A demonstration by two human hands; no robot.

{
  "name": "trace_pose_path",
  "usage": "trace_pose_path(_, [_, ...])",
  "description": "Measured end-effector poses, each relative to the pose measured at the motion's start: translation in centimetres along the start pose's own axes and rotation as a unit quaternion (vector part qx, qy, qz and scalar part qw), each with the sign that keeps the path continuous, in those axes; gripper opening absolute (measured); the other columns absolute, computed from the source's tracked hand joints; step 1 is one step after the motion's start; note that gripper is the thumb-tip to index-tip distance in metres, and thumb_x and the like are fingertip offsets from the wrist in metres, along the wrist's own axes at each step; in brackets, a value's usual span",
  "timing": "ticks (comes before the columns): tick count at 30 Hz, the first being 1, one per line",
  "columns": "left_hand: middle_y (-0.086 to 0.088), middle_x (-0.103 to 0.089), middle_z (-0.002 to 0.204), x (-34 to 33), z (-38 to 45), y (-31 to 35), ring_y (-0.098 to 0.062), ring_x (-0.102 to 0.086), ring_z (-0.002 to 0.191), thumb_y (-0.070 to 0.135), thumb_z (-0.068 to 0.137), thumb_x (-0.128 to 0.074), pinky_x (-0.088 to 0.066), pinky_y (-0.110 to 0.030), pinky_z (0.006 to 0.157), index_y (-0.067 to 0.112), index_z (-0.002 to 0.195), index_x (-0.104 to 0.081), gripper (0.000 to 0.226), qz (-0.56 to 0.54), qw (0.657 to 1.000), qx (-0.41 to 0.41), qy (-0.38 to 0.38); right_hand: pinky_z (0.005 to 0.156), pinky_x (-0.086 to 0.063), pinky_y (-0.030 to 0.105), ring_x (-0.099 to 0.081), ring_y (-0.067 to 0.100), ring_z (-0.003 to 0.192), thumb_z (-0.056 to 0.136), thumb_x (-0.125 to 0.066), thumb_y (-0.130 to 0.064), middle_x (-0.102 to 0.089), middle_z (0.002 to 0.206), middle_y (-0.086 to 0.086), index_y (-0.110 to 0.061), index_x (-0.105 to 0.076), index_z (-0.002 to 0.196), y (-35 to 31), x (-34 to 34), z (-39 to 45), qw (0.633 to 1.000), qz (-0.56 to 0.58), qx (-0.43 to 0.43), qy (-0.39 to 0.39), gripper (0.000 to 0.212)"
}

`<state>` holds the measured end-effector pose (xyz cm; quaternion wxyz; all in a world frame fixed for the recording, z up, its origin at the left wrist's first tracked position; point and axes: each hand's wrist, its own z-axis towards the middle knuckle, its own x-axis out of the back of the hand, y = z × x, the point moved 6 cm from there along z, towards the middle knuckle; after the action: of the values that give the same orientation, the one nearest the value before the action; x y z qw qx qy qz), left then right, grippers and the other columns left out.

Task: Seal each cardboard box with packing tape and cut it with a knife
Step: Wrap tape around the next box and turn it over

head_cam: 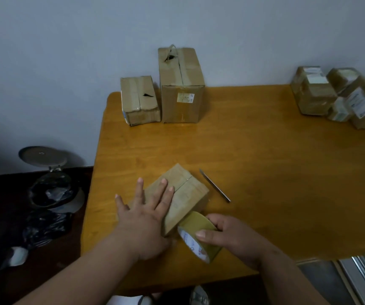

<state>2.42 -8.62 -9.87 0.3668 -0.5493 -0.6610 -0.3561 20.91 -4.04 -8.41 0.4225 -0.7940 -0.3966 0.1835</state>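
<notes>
Near the desk's (265,150) front edge, the left hand (146,213) presses flat on a small box (188,192); the right hand (227,233) grips the tape roll (195,235), whose core print is unreadable. A knife (215,186) lies beside the box.

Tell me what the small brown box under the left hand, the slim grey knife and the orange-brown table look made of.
Small brown box: matte corrugated cardboard, judging by its dull tan faces. Slim grey knife: probably bare metal, uniformly grey with a faint sheen. Orange-brown table: wood or wood-look laminate, glossy; grain streaks and soft reflections show.
</notes>
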Motion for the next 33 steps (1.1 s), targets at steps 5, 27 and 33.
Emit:
trace_pose_path(5, [0.029,0.024,0.155,2.0,0.4,-2.2,-0.031,-0.003,0.147,0.080,0.063,-0.055,-0.027,-0.057,0.107,0.053,0.143,0.025,0.116,-0.119,0.992,0.035,0.014,0.088,-0.048,0.034,-0.066,0.022,0.100,0.066,-0.075,-0.039,-0.073,0.104,0.012,-0.004,-0.070,0.105,-0.8,1.1,0.0,0.997,0.069,0.045,-0.009,0.052])
trace_pose_path(27, [-0.015,-0.066,0.125,0.5,-0.9,-7.0,-0.036,-0.065,0.108,0.025,0.044,-0.086,-0.056,-0.040,0.077,0.022,0.141,-0.051,0.103,-0.808,0.584,0.075,0.000,0.077,-0.047,0.037,-0.065,0.023,0.081,0.063,-0.077,-0.036,-0.071,0.088,0.015,-0.005,-0.071,0.085,-3.4,6.7,1.9,0.996,-0.080,0.034,0.012,0.039])
trace_pose_path(33, [-0.020,-0.068,0.120,-3.5,-0.5,-6.8,-0.036,-0.069,0.101,0.021,0.056,-0.084,-0.058,-0.040,0.071,0.014,0.128,-0.061,0.076,-0.856,0.506,0.088,-0.053,0.075,-0.048,0.032,-0.066,0.018,0.082,0.066,-0.074,-0.042,-0.072,0.090,0.009,-0.012,-0.070,0.090,-3.0,5.6,3.0,0.991,-0.132,0.004,0.023,0.038])
